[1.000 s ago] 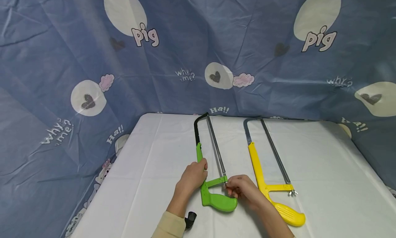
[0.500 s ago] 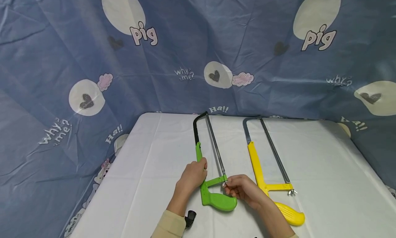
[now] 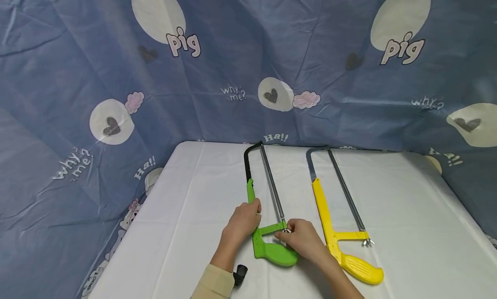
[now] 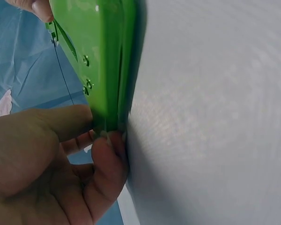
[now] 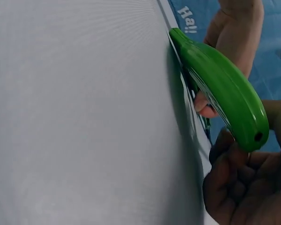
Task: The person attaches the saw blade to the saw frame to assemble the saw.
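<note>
A green hacksaw point(image 3: 277, 254) with a black front bow lies on the white table, its blade on the right side. My left hand point(image 3: 242, 219) grips its green frame above the handle; in the left wrist view, thumb and fingers close around the frame point(image 4: 105, 61) from both sides. At the end of the short green arm, my right hand point(image 3: 304, 238) pinches a small silver wing nut point(image 3: 286, 230) between thumb and index finger. The right wrist view has the green handle point(image 5: 225, 84) partly covering the fingers of both hands, and the wing nut is hidden there.
To the right lies a yellow hacksaw point(image 3: 322, 204), with a silver wing nut point(image 3: 367, 243) of its own; my right forearm passes close to its handle. A small black piece point(image 3: 240, 274) sits beside the left sleeve. Blue printed cloth point(image 3: 217, 74) hangs behind the table.
My right thumb has swung leftward across the wing nut, and the index finger has shifted slightly up. The left hand and both hacksaws stay in place.
</note>
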Available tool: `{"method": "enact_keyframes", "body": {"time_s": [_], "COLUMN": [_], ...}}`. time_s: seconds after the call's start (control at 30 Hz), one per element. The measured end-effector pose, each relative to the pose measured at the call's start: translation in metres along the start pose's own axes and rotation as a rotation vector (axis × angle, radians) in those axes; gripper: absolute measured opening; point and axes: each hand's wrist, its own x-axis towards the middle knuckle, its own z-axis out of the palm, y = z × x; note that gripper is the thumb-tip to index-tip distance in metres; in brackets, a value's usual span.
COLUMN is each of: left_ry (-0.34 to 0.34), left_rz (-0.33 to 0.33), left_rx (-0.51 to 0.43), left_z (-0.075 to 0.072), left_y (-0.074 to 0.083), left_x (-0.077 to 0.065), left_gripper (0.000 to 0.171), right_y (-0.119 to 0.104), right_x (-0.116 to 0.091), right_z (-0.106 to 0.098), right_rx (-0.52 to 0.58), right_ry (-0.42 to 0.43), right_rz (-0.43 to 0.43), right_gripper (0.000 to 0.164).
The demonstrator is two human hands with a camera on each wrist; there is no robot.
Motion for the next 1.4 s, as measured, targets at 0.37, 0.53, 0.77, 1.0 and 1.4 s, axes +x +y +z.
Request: {"method": "enact_keyframes", "body": {"time_s": [0.37,0.53,0.77,1.0,1.4], "left_ry": [0.019,0.014,0.012,0.022,0.026], "left_rz": [0.009,0.014,-0.006,-0.005,0.002], "left_rx": [-0.001,-0.006,-0.009,-0.003,0.006], "left_z": [0.0,0.0,0.001,0.002,0.002], "left_y": [0.0,0.001,0.002,0.002,0.001], "left_x": [-0.002,-0.002,-0.001,-0.001,-0.001], "left_gripper": [0.005,0.005,0.004,0.005,0.005], "right_y": [-0.012,-0.014,-0.017,-0.019,-0.018], "right_x": [-0.007,-0.009,-0.013,-0.013,-0.011], "right_z": [0.002,0.003,0.004,0.006,0.008], "right_rx": [-0.41,-0.52,-0.64,-0.687,-0.708], "right_ry": [0.186,0.248,0.334,0.356,0.324], "right_rz": [-0.103,-0.138,-0.255,-0.337,-0.381], "right_gripper": [0.039,0.039,0.036,0.035,0.039]}}
